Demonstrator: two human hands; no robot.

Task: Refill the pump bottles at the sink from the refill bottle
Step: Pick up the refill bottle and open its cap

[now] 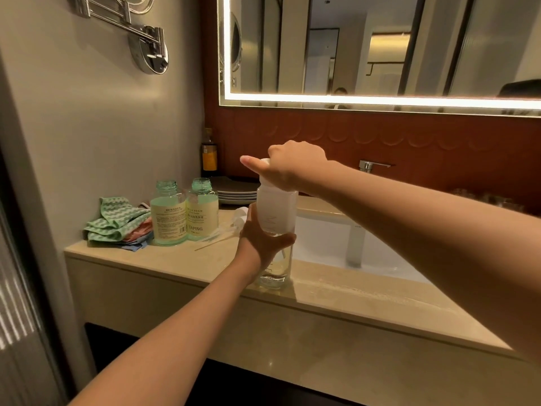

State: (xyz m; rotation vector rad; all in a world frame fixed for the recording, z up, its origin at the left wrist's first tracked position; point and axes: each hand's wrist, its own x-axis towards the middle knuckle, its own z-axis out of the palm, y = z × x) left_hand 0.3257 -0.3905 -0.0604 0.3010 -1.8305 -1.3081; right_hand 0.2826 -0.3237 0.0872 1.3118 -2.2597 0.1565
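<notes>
1. A glossy beige stone worktop [181, 259] crosses the middle of the frame, with a white sink [322, 244] sunk into it at centre right. A light-edged mirror [380, 45] hangs at upper right over russet scalloped tiles [409, 136].
2. The clear bottle [276, 271] stands at centre frame on the worktop's front edge, just beside the sink. The left hand [263, 232] has its fingers wrapped round the bottle's middle, and the right hand [292, 168] has its fingers clamped over the frosted white top [276, 206].
3. At centre left, two capless green-tinted bottles [168, 218] stand touching, beside crumpled zigzag cloths [117, 221]. A loose pump [238, 215] lies near them.
</notes>
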